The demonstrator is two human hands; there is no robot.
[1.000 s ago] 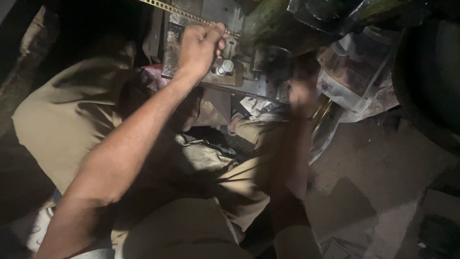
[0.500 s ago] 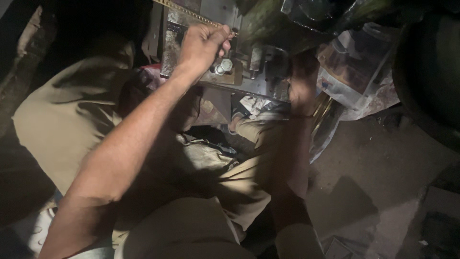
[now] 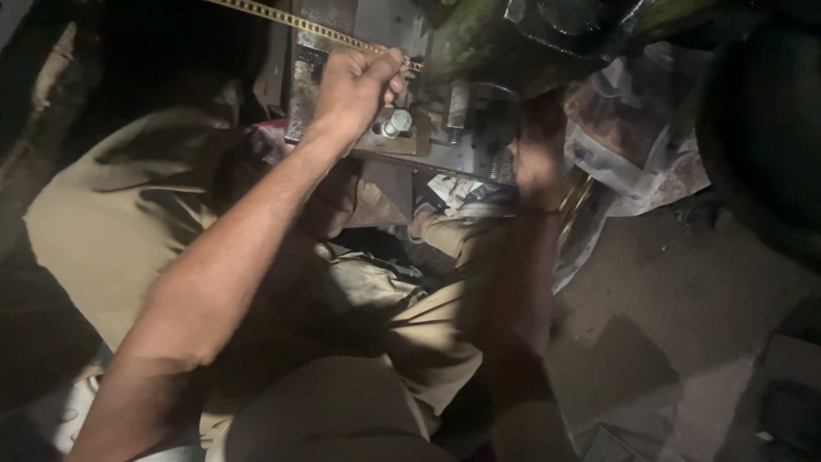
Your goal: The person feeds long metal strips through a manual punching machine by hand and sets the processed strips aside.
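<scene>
Left hand pinches the brass strip over the press; most strip remains unfed. Right hand, blurred beside the press, probably grips a lever.

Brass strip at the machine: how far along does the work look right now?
Done: part of the perforated brass strip trails out to the upper left. In hand: the left hand pinches the strip at the metal machine block, just above a bolt; the right hand is blurred in shadow beside the block, grip unclear. Left: cannot tell; how much strip lies ahead is hidden.
</scene>
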